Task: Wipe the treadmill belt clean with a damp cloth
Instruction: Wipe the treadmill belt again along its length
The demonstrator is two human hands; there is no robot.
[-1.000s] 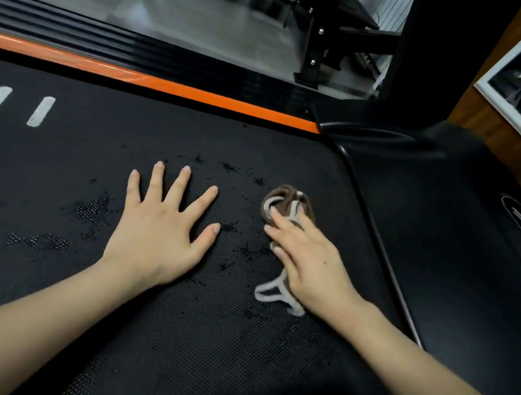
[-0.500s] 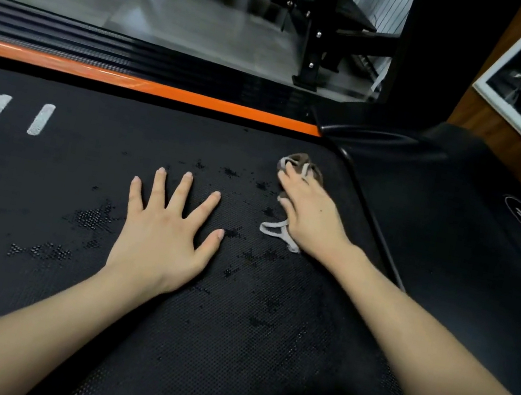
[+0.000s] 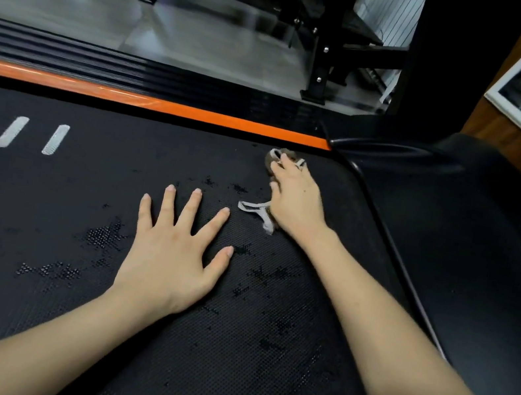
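Note:
The black textured treadmill belt (image 3: 38,227) fills the lower view, dotted with wet patches. My left hand (image 3: 173,251) lies flat on it with fingers spread, holding nothing. My right hand (image 3: 297,200) presses a small brown cloth with pale edging (image 3: 274,158) onto the belt near its far right corner. Straight fingers cover most of the cloth. A pale strip of it (image 3: 256,210) trails out beside my wrist.
An orange stripe (image 3: 163,107) and a ribbed black side rail (image 3: 69,52) border the belt's far edge. The black motor cover (image 3: 472,234) rises on the right. Gym frames (image 3: 326,34) stand on the grey floor beyond. White dashes (image 3: 13,131) mark the belt at left.
My right hand has slid the cloth away from me across the belt toward the orange stripe. My left hand has stayed flat in place.

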